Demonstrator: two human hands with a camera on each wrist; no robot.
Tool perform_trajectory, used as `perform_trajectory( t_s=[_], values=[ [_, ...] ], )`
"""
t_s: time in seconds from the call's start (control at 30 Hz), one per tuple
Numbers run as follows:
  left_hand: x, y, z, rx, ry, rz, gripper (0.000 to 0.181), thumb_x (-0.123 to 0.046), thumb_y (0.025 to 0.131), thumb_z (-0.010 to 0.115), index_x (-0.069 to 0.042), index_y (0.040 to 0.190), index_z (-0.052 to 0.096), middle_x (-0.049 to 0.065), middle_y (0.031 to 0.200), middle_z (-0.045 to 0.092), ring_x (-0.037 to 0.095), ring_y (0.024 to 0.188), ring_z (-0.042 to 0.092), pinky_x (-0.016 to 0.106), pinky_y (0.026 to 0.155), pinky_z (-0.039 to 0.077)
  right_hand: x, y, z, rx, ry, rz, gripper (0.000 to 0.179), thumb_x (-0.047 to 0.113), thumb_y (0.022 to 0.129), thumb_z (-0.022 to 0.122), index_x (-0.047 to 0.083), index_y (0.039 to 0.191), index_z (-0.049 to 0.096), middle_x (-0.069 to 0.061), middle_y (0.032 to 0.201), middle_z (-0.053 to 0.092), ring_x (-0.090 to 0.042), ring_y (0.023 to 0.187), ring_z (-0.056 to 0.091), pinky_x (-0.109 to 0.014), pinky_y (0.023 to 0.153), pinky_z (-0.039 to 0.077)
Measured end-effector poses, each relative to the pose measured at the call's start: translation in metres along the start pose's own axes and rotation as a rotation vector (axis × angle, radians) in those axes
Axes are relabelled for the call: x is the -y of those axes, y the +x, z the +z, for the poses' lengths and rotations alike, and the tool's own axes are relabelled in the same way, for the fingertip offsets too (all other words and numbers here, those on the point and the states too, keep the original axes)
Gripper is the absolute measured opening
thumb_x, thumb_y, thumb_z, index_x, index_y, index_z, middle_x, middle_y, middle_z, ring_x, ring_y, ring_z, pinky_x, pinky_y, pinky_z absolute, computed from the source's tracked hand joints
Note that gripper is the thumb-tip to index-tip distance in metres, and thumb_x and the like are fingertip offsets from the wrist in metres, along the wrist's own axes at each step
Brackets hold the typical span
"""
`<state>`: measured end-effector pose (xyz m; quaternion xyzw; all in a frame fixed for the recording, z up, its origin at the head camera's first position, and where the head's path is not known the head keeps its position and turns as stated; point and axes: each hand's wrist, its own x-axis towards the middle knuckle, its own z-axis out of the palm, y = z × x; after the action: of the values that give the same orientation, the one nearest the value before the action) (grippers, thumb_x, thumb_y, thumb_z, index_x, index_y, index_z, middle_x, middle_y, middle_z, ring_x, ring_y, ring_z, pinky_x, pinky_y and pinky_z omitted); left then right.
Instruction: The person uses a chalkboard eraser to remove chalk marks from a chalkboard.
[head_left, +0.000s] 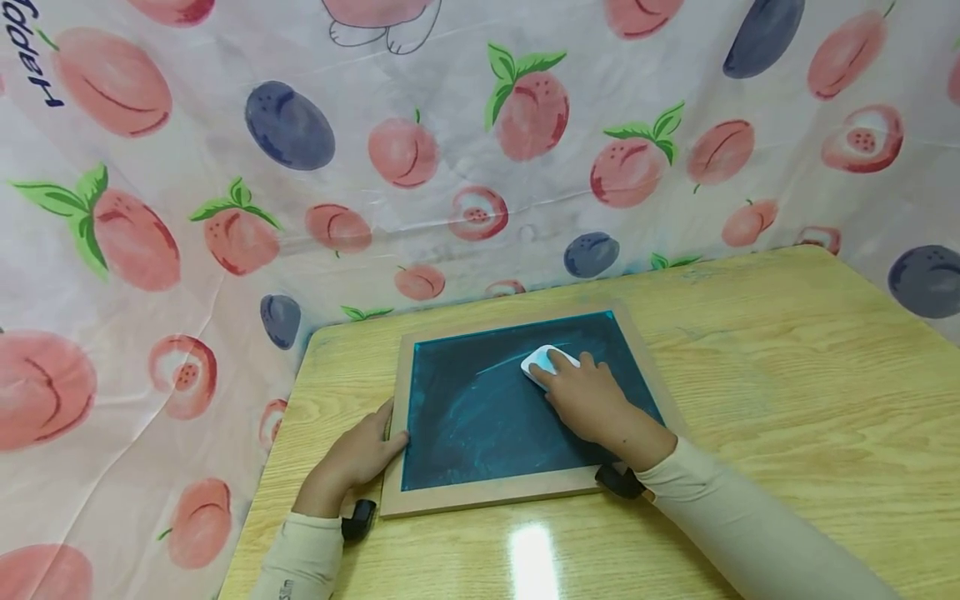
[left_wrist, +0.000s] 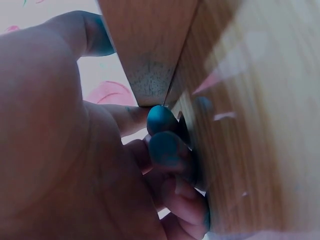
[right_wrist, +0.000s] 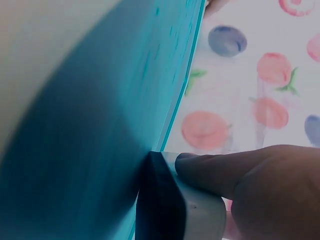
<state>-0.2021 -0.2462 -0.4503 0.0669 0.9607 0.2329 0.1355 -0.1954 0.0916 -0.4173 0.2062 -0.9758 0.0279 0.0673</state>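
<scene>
A small chalkboard [head_left: 495, 433] with a light wooden frame lies on the table, its dark surface smeared with chalk haze and a pale streak. My right hand [head_left: 592, 404] grips a white chalkboard eraser [head_left: 534, 360] with a bluish top, pressed to the board's upper right part. In the right wrist view the eraser [right_wrist: 202, 205] shows a dark pad against the board, and a thumb lies along its pale back. My left hand [head_left: 360, 450] holds the left side of the frame. Its thumb is over the frame [left_wrist: 150, 55]; the other fingers, stained blue-green, curl beside the edge.
The board lies on a wood-grain table [head_left: 765, 375]. Behind and to the left hangs a pale cloth [head_left: 450, 75] printed with fruit. Black wrist devices [head_left: 358, 521] sit at both cuffs. A bright light reflection shows on the table in front of the board.
</scene>
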Motion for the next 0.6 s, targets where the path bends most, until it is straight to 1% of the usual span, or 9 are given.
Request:
perform_trajectory(
  t_s=[0.17,0.3,0.37,0.47,0.6],
  values=[
    [0.001,0.0,0.001,0.0,0.0,-0.002,0.071,-0.035,0.1,0.054,-0.015,0.161,0.024,0.019,0.141,0.055,0.023,0.094,0.063,0.045,0.083,0.051,0.019,-0.001,0.002,0.003,0.013,-0.06,0.045,0.023,0.096,0.067,0.021,0.14,0.06,-0.018,0.144,0.055,-0.047,0.101,0.061,-0.058,0.076,0.053],
    [0.002,-0.001,0.001,-0.001,0.002,-0.001,0.071,-0.036,0.101,0.054,-0.015,0.161,0.023,0.019,0.144,0.053,0.026,0.101,0.063,0.048,0.087,0.05,0.035,-0.005,0.003,-0.001,0.036,-0.147,0.045,0.023,0.097,0.067,0.021,0.141,0.059,-0.018,0.144,0.055,-0.047,0.102,0.061,-0.056,0.075,0.054],
    [0.001,-0.001,0.001,-0.003,0.004,0.002,0.071,-0.035,0.101,0.054,-0.015,0.161,0.023,0.019,0.144,0.053,0.026,0.102,0.063,0.048,0.088,0.05,0.04,-0.006,0.003,-0.007,0.039,-0.194,0.045,0.023,0.096,0.067,0.021,0.141,0.059,-0.018,0.143,0.056,-0.045,0.1,0.062,-0.054,0.074,0.054],
    [0.001,0.0,0.001,-0.005,0.002,0.007,0.071,-0.035,0.1,0.053,-0.015,0.161,0.023,0.019,0.144,0.054,0.026,0.102,0.063,0.049,0.088,0.049,0.043,-0.007,0.002,-0.016,0.024,-0.238,0.045,0.023,0.096,0.068,0.022,0.14,0.06,-0.016,0.142,0.057,-0.042,0.096,0.063,-0.052,0.07,0.055],
    [0.0,0.0,0.0,-0.004,0.011,0.012,0.071,-0.035,0.101,0.053,-0.013,0.161,0.022,0.02,0.144,0.053,0.028,0.104,0.062,0.049,0.088,0.049,0.036,-0.005,-0.001,0.001,0.019,-0.233,0.044,0.024,0.096,0.068,0.024,0.14,0.061,-0.015,0.143,0.057,-0.042,0.1,0.064,-0.052,0.072,0.056]
  ],
)
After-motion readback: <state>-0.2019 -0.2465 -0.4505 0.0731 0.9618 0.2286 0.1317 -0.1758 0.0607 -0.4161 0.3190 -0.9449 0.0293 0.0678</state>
